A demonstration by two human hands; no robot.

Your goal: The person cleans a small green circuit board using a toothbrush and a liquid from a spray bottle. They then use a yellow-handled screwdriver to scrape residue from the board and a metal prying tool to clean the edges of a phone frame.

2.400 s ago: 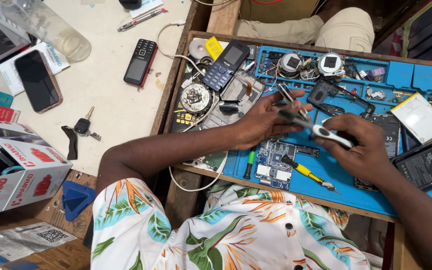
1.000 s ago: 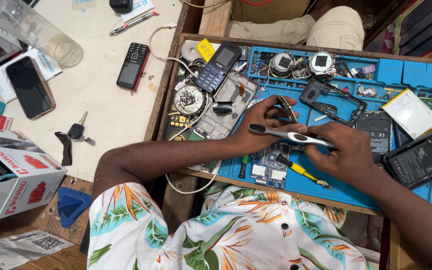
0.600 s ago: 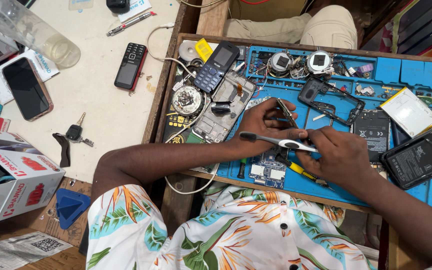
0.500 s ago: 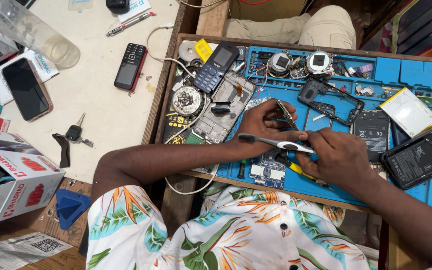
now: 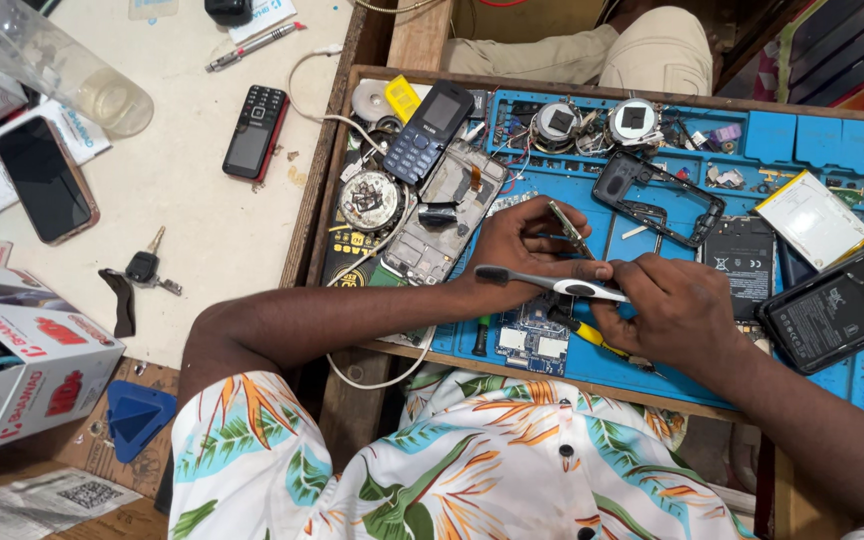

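Over the blue work mat (image 5: 652, 365), a toothbrush (image 5: 552, 284) lies level between both hands, its dark bristle head pointing toward the person's left. The right hand (image 5: 677, 310) is closed around the white handle. The left hand (image 5: 530, 250) pinches a small circuit board (image 5: 572, 228) in its fingertips, tilted, just above the brush. Beneath the hands sit a blue circuit board (image 5: 532, 345) and a yellow-handled tool (image 5: 592, 335). A black phone frame (image 5: 657, 195) lies just beyond; a keypad phone (image 5: 430, 130) rests farther left on the tray.
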